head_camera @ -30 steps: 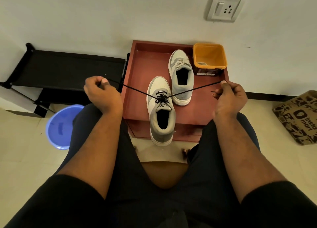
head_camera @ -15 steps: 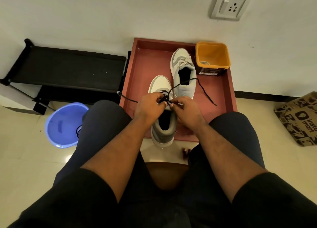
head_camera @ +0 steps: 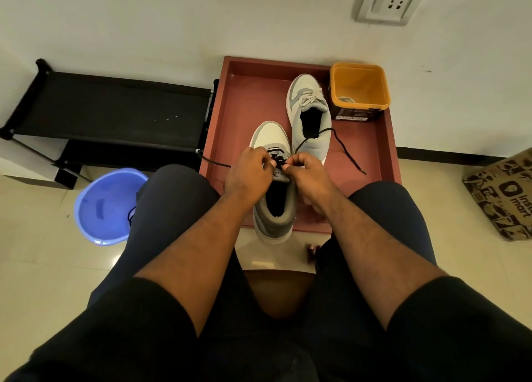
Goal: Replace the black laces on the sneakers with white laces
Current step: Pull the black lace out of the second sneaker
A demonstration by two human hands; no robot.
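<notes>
Head view: near sneaker (head_camera: pixel 273 197) sits on the red tray (head_camera: pixel 247 99), at 6 o'clock of the white-laced sneaker (head_camera: pixel 309 114). Left hand (head_camera: pixel 249 170) and right hand (head_camera: pixel 308 170) each pinch the black lace (head_camera: pixel 345 151) at the eyelets; better loosen one crossing each time, pulling evenly

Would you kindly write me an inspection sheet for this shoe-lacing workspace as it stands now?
Surface: red tray on the tiled floor.
Job's things: near sneaker partly black-laced; black lace ends trail on both sides; far sneaker white-laced.
Clutter: orange tub holding something pale; blue basin.
Grippers: left hand and right hand pinch the lace at the eyelets.
Cables: nothing seen.
Surroundings: black rack, wall socket, printed bag.
</notes>
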